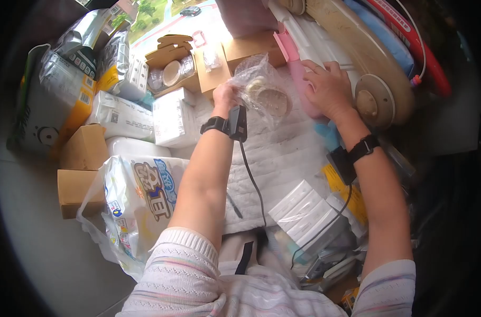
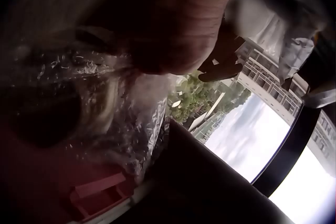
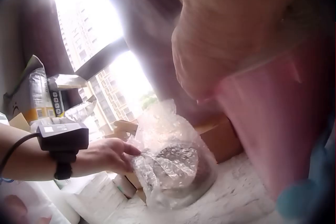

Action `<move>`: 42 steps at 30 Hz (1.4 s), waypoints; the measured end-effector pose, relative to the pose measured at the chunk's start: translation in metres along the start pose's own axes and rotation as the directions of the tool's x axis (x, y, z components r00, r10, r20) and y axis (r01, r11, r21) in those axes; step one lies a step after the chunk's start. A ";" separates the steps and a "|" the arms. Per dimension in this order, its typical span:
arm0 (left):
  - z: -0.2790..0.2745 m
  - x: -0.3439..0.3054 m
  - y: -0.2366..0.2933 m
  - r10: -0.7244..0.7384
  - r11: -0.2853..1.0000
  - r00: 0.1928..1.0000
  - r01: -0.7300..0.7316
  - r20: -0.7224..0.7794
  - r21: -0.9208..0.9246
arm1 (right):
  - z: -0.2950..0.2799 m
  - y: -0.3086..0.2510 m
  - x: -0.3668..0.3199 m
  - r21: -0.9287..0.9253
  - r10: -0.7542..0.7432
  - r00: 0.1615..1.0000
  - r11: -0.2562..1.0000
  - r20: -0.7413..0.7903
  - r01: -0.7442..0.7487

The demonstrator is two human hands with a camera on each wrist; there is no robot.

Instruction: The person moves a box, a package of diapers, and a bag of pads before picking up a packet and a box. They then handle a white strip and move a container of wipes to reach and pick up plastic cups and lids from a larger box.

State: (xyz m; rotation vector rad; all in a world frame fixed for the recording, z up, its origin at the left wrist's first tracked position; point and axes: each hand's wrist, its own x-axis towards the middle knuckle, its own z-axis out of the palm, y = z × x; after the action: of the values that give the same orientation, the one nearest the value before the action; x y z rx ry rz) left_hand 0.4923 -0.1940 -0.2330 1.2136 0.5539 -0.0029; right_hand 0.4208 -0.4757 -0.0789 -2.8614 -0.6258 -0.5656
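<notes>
A clear plastic bag (image 1: 261,87) with a round, light brown thing inside stands near the far end of the white quilted cloth (image 1: 251,158). My left hand (image 1: 224,99) pinches the bag's left side; the right wrist view shows that hand (image 3: 107,155) with thumb and fingers on the bag (image 3: 173,166). Over a long pink object (image 1: 295,79) lies my right hand (image 1: 329,90), its fingers bent over the edge. The right wrist view has the pink object (image 3: 273,113) under that hand (image 3: 231,35), fingertips hidden. In the left wrist view the plastic (image 2: 147,113) hangs by the left hand (image 2: 173,24).
Open cardboard boxes (image 1: 211,68) with round containers stand behind the bag. White packs (image 1: 121,116) and a printed plastic package (image 1: 140,195) line the left. A beige object with round wheels (image 1: 375,100) stands right; flat white packs (image 1: 306,211) lie near the body.
</notes>
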 end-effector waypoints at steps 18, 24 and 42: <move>-0.065 0.055 0.123 0.557 0.404 0.789 0.013 -0.257 0.915 | -0.001 -0.005 0.003 -0.040 -0.015 0.996 0.999 -0.090 0.011; -0.095 0.089 0.118 0.463 -0.223 0.886 0.116 0.000 0.968 | -0.003 -0.007 0.004 -0.057 -0.010 0.998 0.998 -0.067 0.006; -0.079 0.087 0.146 0.265 -0.370 0.964 0.084 0.019 0.925 | -0.005 -0.008 0.007 -0.054 -0.018 0.998 0.998 -0.052 0.015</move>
State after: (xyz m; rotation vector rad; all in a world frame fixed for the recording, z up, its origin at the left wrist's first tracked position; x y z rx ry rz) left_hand 0.5783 -0.0458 -0.1573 3.1919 0.5786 -0.2873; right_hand 0.4217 -0.4670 -0.0714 -2.8834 -0.6354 -0.6677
